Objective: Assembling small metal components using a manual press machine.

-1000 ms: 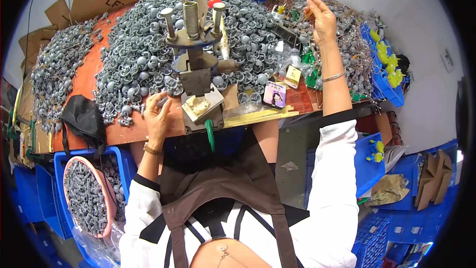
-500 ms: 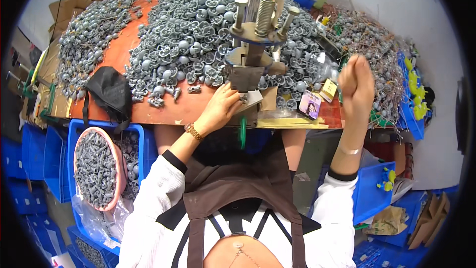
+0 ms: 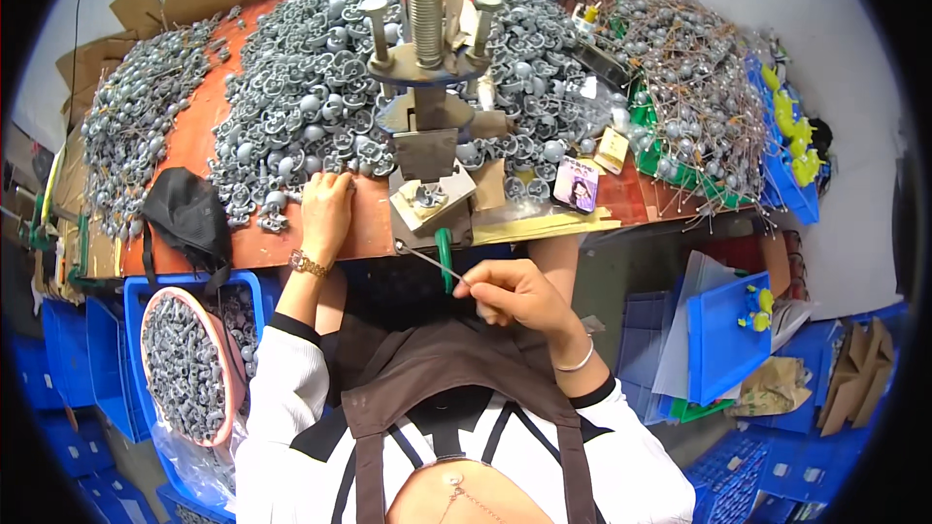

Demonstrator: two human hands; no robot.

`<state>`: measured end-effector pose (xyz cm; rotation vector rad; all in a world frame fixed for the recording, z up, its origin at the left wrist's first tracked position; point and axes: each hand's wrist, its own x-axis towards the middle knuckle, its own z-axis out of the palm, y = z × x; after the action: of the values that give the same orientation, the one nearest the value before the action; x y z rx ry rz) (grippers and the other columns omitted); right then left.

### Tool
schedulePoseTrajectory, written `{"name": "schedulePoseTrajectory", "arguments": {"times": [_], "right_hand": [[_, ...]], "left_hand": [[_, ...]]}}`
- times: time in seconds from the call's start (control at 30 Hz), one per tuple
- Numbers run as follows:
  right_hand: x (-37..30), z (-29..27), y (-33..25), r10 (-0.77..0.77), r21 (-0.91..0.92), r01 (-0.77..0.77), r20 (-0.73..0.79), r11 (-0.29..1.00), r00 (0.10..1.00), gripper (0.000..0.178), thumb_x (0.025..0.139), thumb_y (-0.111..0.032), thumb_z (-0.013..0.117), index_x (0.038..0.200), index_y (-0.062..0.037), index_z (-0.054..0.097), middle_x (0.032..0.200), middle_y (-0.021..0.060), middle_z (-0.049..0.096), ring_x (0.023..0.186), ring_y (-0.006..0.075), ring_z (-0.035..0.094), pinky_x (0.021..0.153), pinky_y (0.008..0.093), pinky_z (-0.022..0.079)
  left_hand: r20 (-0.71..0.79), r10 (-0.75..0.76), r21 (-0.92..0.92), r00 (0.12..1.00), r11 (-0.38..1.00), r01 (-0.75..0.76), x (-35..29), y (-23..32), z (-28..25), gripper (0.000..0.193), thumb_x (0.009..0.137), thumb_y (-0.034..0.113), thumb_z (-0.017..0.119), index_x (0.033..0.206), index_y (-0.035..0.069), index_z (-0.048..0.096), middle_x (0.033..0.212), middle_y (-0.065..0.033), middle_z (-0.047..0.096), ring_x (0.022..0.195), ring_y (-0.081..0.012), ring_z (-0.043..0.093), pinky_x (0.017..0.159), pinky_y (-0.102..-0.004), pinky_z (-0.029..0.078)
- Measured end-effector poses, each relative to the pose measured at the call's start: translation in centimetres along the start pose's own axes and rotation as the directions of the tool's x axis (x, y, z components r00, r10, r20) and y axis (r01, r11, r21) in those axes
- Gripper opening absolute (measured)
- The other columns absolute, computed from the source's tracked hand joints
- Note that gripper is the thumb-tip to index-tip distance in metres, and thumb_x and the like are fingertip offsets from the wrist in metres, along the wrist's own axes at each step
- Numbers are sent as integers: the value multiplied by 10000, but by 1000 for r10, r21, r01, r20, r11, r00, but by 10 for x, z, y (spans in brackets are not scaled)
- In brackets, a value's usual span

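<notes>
Pinching a thin metal pin between thumb and fingers, the right hand sits below the front edge of the worktop, over the person's lap. The pin slants up and left from the fingertips, its far end close to the green handle that hangs off the worktop edge, just under a small hand press. Can't tell if pin and handle touch.

Left hand lies palm down on the orange worktop, fingers curled at the near rim of a big heap of grey cast metal parts; whether they're grasping a part isn't visible. A watch is on that wrist, a thin bangle on the right wrist.

The press stands approx. centre, w/ a spring and upright posts above a square base plate holding one grey part. Right of it: a small picture card, then a second heap of grey parts on wire stems. A black cloth lies left of the left hand. Lower left, a blue crate holds a pink-rimmed round basin full of grey parts. More blue crates sit at lower right.
</notes>
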<state>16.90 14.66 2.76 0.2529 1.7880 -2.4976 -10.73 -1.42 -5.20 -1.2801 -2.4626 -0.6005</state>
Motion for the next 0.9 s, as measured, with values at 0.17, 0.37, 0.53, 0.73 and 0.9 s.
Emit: {"name": "schedulePoseTrajectory", "arguments": {"times": [0.17,0.37,0.53,0.73,0.9], "right_hand": [[20,1,19,-104,-128,71,-272,989,957,174,921,-175,601,882,-16,659,677,-1,612,558,40,542,496,167,411],[45,17,32,-228,-246,159,-280,956,933,226,888,-162,631,713,-19,613,635,-18,593,541,25,512,477,180,382],[49,22,32,-265,-373,153,-273,915,925,240,881,-143,629,679,-17,593,602,-28,568,522,20,487,478,186,372],[45,31,20,-340,-492,166,-287,855,896,242,855,-92,640,646,7,566,556,-16,534,502,20,418,463,215,313],[52,25,19,-602,-695,346,-156,630,783,158,808,-57,661,688,12,586,559,52,520,448,98,415,443,277,322]], "left_hand": [[22,-271,-698,962,685,209,-7,10,3,267,860,43,620,1126,24,617,968,-66,646,847,-183,598,755,-283,476],[594,-236,-725,769,-570,386,-31,73,-16,175,857,38,655,1011,73,580,916,-28,636,730,-69,553,640,-206,438],[603,-255,-692,756,-638,337,-33,78,-19,169,848,27,664,989,80,587,914,-29,635,727,-73,556,650,-205,447],[402,-294,-902,867,-289,320,-32,79,-28,162,830,3,667,961,68,596,919,-27,638,790,-75,587,664,-197,471],[515,-105,-850,850,-185,493,-29,67,-42,185,796,-16,687,946,47,599,917,-39,641,780,-80,595,660,-185,466]]}}
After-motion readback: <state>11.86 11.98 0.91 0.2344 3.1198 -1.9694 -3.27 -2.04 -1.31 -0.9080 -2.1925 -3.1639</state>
